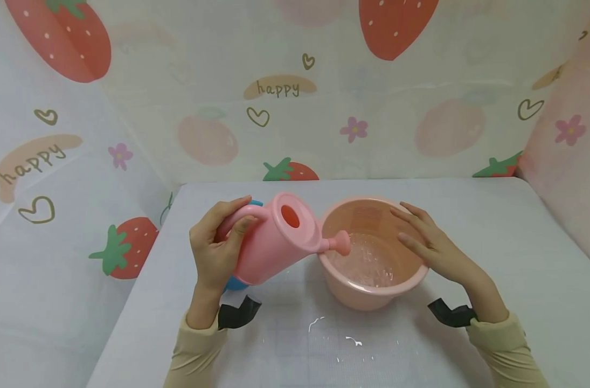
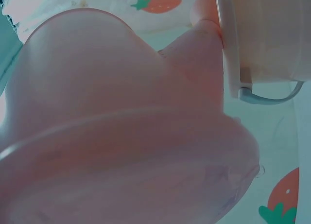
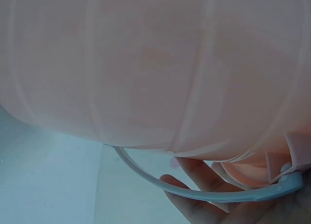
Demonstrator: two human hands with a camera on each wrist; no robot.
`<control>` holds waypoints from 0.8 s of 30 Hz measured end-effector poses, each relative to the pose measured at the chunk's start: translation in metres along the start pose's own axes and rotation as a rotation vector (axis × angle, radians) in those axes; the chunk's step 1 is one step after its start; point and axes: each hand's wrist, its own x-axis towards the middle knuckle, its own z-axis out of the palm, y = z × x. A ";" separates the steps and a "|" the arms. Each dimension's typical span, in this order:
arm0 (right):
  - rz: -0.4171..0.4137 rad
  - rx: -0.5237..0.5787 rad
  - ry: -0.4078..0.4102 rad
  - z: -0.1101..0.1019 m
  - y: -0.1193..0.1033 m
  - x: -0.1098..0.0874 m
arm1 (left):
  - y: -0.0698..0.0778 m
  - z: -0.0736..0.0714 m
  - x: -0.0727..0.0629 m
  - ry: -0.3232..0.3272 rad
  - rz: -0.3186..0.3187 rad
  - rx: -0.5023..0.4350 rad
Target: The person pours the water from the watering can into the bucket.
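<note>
The left hand (image 1: 216,253) grips a tilted watering can (image 1: 277,245) by its handle (image 1: 257,212), left of the bucket (image 1: 362,299). The right hand (image 1: 435,245) rests, fingers extended, on the bucket's right rim (image 1: 417,278).

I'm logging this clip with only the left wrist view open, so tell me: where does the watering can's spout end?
Observer: In the head view, the spout's tip is over the inside of the tub.
Operator: And what holds the watering can?
Observer: The left hand grips it by the handle.
Operator: My view doesn't show the other hand. Where is it?
Observer: The right hand is at the tub's right side, its fingers reaching over the rim.
</note>
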 end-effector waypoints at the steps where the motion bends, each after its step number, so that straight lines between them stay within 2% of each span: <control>1: 0.000 0.000 0.000 0.000 0.000 0.000 | 0.000 0.000 0.000 -0.001 -0.001 0.002; 24: -0.030 -0.007 -0.006 -0.004 -0.004 -0.001 | 0.002 0.000 0.003 -0.012 0.007 -0.006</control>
